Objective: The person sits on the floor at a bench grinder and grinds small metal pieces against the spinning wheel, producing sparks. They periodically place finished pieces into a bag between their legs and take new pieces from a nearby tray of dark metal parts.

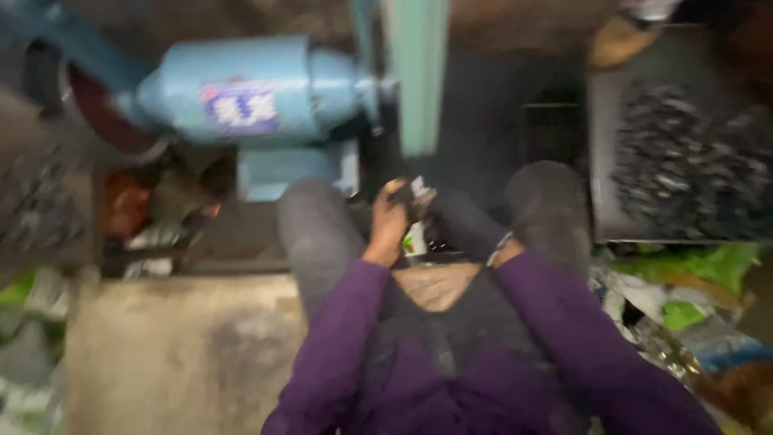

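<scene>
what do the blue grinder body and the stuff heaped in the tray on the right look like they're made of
Grinder body: likely painted metal, smooth light-blue casing with a soft sheen. Heap in the tray: probably small dark metal pieces, grey with dull glints; blur leaves it unsure.

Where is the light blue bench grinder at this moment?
In the head view, the light blue bench grinder is at the upper left, beyond the person's knees, left of the pale green upright post and above the left hand.
</scene>
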`<state>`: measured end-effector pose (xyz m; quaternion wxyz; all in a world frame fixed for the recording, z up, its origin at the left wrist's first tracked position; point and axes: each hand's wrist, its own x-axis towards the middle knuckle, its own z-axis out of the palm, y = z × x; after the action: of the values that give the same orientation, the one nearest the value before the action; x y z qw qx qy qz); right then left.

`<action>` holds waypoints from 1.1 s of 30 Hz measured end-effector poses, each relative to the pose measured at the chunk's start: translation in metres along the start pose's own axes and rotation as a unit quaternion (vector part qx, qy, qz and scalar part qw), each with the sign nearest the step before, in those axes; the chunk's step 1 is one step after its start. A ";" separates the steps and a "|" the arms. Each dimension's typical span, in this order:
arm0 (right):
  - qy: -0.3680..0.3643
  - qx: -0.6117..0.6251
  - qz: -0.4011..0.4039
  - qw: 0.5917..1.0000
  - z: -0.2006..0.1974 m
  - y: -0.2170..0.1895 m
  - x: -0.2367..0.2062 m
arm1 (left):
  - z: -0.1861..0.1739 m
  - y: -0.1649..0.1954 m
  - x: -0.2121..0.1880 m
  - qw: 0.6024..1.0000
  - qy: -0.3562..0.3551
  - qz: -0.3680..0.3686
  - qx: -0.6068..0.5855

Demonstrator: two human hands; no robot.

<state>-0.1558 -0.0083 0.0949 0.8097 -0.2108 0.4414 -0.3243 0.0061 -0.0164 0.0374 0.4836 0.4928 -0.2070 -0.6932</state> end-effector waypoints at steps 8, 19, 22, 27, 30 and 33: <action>-0.028 0.110 -0.072 0.991 -0.021 0.003 0.063 | -0.004 -0.025 0.047 0.990 0.027 0.024 0.139; 0.109 -0.467 -0.388 0.787 -0.016 -0.007 0.032 | -0.003 -0.015 0.030 0.972 -0.034 0.145 0.183; 0.131 -0.346 -0.274 0.888 -0.004 -0.001 0.024 | 0.004 0.004 0.029 0.994 -0.057 0.044 0.079; -0.032 0.226 0.049 0.972 -0.011 0.004 0.029 | 0.002 0.015 0.024 0.977 -0.167 -0.067 -0.112; -0.187 0.329 0.023 0.926 -0.027 0.003 0.047 | 0.002 0.013 0.028 0.962 -0.153 -0.099 -0.204; -0.215 0.320 0.008 0.923 -0.033 0.004 0.069 | 0.006 0.015 0.034 0.958 -0.172 -0.096 -0.211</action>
<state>-0.1548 -0.0560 0.0356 0.9122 -0.0015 0.1312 -0.3883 0.0064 -0.0538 0.0351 0.4652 0.2707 -0.0880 -0.8382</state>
